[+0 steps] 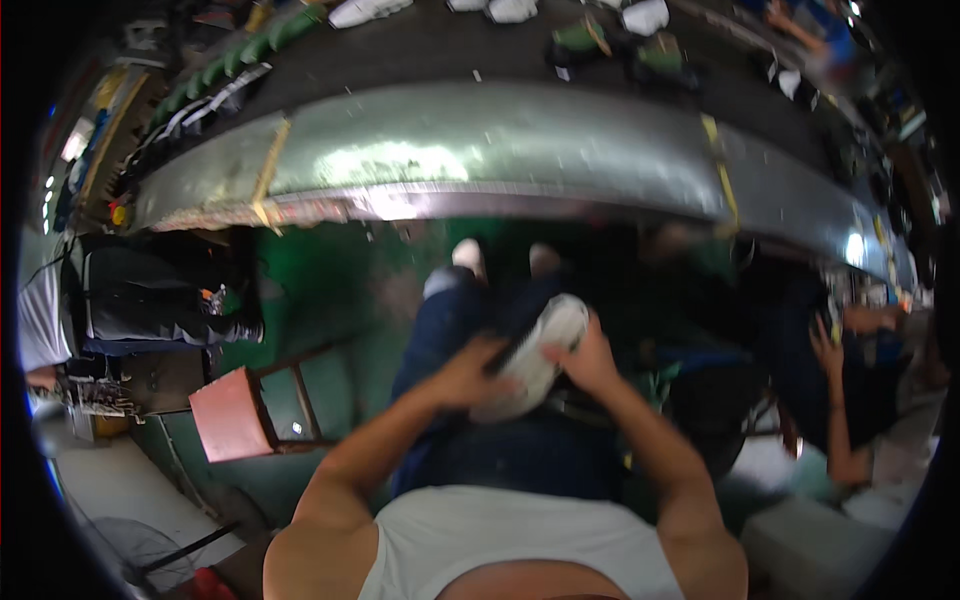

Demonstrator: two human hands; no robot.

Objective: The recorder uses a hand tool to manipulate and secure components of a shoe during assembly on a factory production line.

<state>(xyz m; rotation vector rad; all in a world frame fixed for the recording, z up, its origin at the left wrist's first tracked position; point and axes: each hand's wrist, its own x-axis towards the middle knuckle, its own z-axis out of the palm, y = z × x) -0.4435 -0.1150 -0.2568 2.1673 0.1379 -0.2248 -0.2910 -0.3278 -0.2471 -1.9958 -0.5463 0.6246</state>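
Observation:
A white shoe (540,365) is held above my lap, tilted so that one end points away and to the right. My right hand (587,357) grips its right side near the far end, with the thumb laid across the white surface. At the shoe's left side, towards the near end, is my left hand (472,374). Motion smears its fingers, so whether they grip or only touch the shoe cannot be made out. Dark blue trousers (500,460) cover my legs beneath the shoe.
Ahead runs a long bench with a metal front (480,140); white shoes (368,10) and dark green-and-black shoes (580,42) stand on its dark top. A red-seated stool (232,415) is at left. People sit on both sides; one person's arm (838,400) shows at right.

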